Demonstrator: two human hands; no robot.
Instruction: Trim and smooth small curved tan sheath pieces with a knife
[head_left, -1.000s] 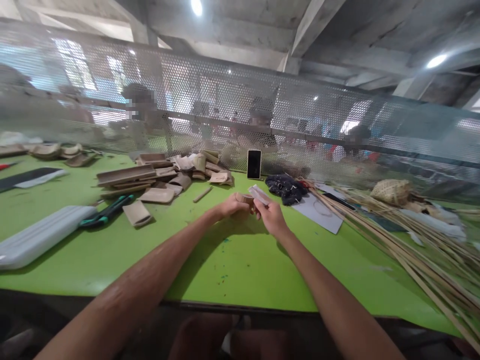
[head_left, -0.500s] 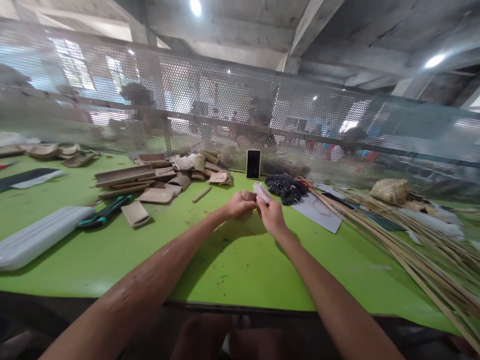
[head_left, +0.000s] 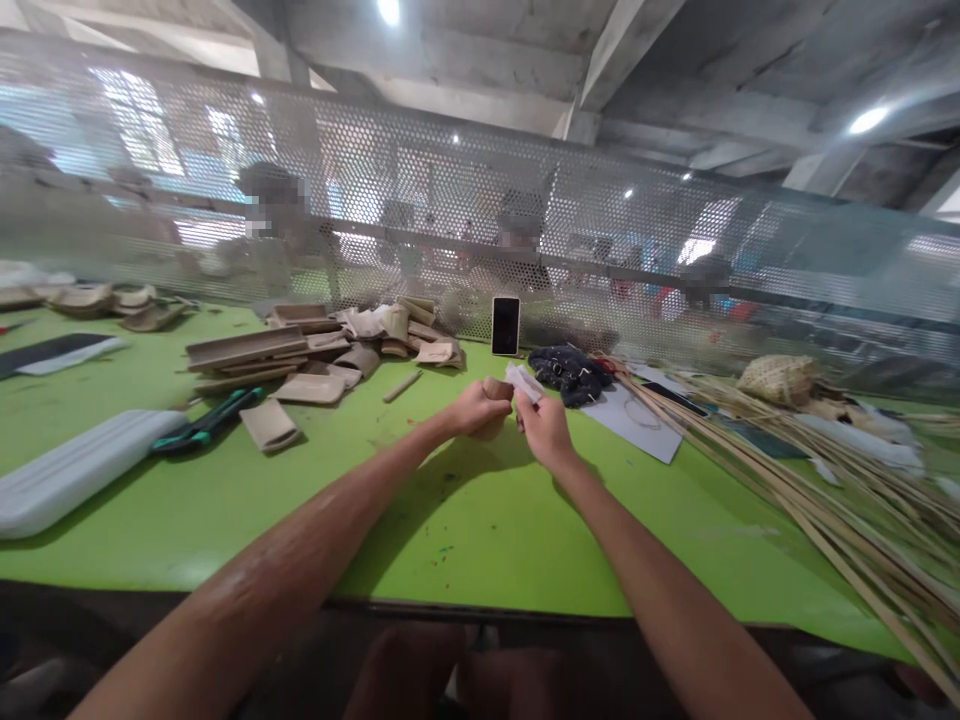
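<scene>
Over the middle of the green table (head_left: 495, 540), my two hands are close together, almost touching. My left hand (head_left: 474, 410) is closed around a small brown piece (head_left: 496, 387) that looks like bamboo; fingers cover most of it. Pinched in my right hand (head_left: 546, 428) is a crumpled white piece of paper or cloth (head_left: 523, 380), held right beside the brown piece. Just beyond them a phone (head_left: 506, 326) stands upright against the mesh screen. A dark bundled cloth (head_left: 570, 375) lies to the right of the phone.
Bamboo pieces (head_left: 247, 350) are heaped at the back left, near a green-and-black handled tool (head_left: 210, 425) and a long white case (head_left: 82, 470). Long bamboo strips (head_left: 750, 470) cross the right side beside a woven ball (head_left: 776, 380). A perforated screen (head_left: 420, 200) closes the back; people sit behind it.
The white piece in my right hand has shifted slightly and looks more crumpled. My left hand stays nearly in place around the brown piece.
</scene>
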